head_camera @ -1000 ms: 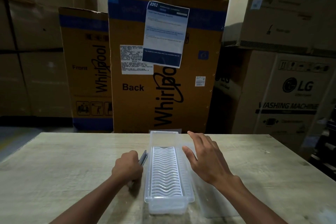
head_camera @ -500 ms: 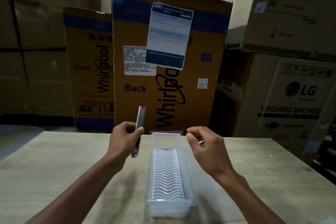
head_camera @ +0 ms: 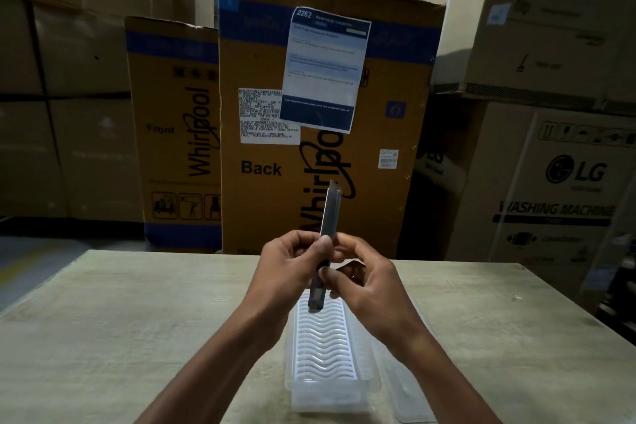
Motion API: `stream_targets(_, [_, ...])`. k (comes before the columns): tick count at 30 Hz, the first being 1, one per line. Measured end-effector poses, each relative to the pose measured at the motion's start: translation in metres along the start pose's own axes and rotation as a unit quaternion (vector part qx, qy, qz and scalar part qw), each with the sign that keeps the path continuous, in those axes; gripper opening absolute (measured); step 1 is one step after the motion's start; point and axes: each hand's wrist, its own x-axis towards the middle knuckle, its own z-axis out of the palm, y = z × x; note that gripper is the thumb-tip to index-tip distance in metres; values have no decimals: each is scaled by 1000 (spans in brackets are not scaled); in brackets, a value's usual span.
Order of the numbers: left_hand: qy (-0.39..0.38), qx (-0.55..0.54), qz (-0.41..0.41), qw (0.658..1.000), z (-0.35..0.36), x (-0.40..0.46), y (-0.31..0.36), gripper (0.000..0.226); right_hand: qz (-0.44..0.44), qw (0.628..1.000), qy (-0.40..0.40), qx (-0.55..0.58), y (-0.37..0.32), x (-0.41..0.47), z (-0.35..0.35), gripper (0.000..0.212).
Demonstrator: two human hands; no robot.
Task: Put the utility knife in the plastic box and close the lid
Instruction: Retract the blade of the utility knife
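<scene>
I hold a slim grey utility knife (head_camera: 328, 217) almost upright in the air, over the far end of the plastic box. My left hand (head_camera: 289, 262) grips its middle from the left, and my right hand (head_camera: 361, 282) pinches it from the right, lower down. The clear plastic box (head_camera: 327, 389) lies lengthways on the table beneath, open, with a white wavy ribbed insert (head_camera: 323, 344) inside. A clear lid (head_camera: 406, 385) lies flat on the table along the box's right side.
The pale wooden table (head_camera: 137, 337) stretches to both sides. Behind its far edge stand tall cardboard appliance cartons (head_camera: 261, 169), with more stacked at the right (head_camera: 557, 182).
My left hand lifted the knife off the table beside the box and carried it right, over the box. My right hand rose and closed on the knife too.
</scene>
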Motion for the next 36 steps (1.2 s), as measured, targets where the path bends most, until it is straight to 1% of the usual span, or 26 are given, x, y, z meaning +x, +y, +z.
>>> stream_targets(2, [-22,-18,-4,1000,1,-5,-1,15,4,1000,4,27,0,0,-4,40])
stream_targets(5, [-16,-26,-1,1000,2,-8,-4,15,14,1000,-6,20,3,-2,-9,41])
stream_targets(9, [14,-24,-3,1000,5,-9,-11,12,31,999,-10,29,4,-2,-14,56])
stream_targets(13, [-12,-55,-22,998,10,-13,-17,16,23,998,-27,51,4,-1,-20,69])
stream_targets(18, [-41,-61,-34,997,11,-17,-14,17,10,997,-55,45,3,0,-26,77])
stream_targets(23, [-38,-50,-45,997,15,-19,-15,22,13,999,-44,16,5,0,-30,82])
stream_targets(26, [-39,-53,-45,997,18,-20,-17,27,9,999,-43,25,5,0,-32,84])
stream_targets(31, [-40,-50,-35,997,21,-22,-18,26,-5,998,-40,38,1,0,-35,85])
stream_targets(34, [-44,-53,-34,997,23,-23,-17,29,-6,998,-35,44,-1,0,-37,81])
stream_targets(36, [-46,-61,-38,996,25,-24,-18,37,-9,998,-24,55,-1,-1,-39,75])
